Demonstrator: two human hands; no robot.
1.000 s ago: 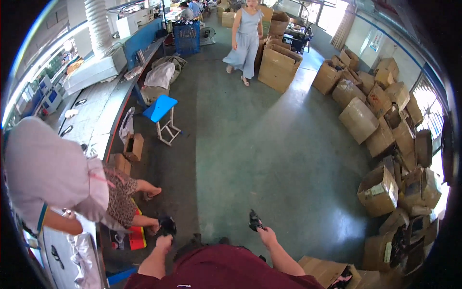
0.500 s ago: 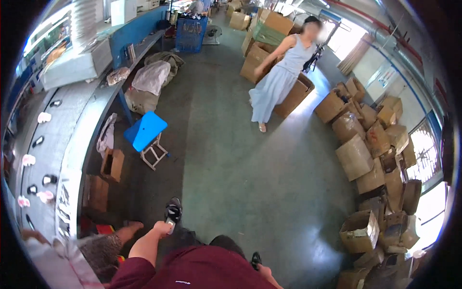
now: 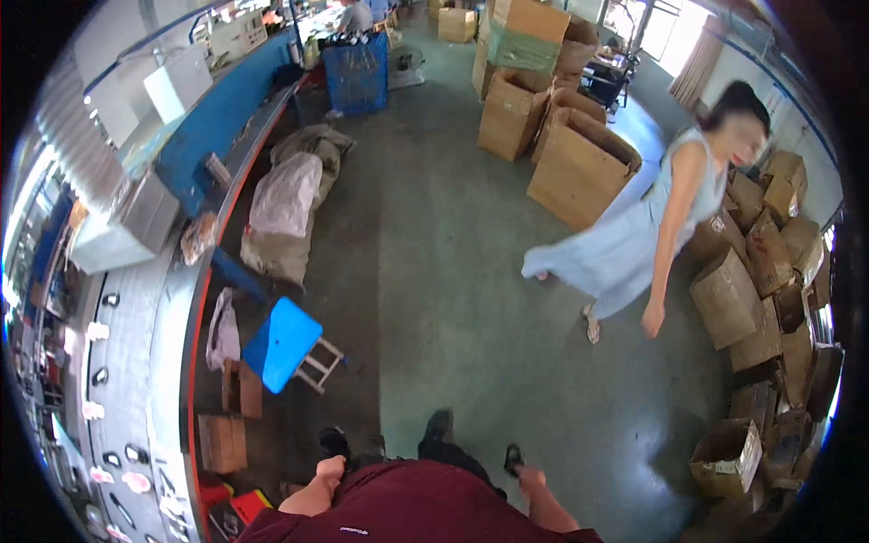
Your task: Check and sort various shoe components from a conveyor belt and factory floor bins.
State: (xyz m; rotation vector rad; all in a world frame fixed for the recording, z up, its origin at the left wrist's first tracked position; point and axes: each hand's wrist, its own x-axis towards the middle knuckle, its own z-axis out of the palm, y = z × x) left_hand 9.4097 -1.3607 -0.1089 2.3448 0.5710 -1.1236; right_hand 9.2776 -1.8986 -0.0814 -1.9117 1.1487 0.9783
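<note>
My left hand (image 3: 329, 470) hangs low in front of my maroon shirt (image 3: 421, 502), its fingers closed around a small glossy black shoe (image 3: 334, 442). On the other side, my right hand (image 3: 532, 479) is closed on a similar black shoe (image 3: 513, 459). Both look like small footwear, though the fingers hide part of each. Between the hands, one of my own dark shoes (image 3: 439, 425) shows on the floor.
On the left runs a conveyor (image 3: 149, 362) bearing several black and pink pieces. A blue stool (image 3: 284, 342) stands beside it, with sacks (image 3: 288, 195) beyond. A person in a pale blue dress (image 3: 634, 244) walks at right, between large cartons (image 3: 579, 172) and piled boxes (image 3: 727, 290).
The walking person has come nearer and moved right. My view has shifted forward along the aisle. My left hand has swung back toward my body; both hands keep their shoes.
</note>
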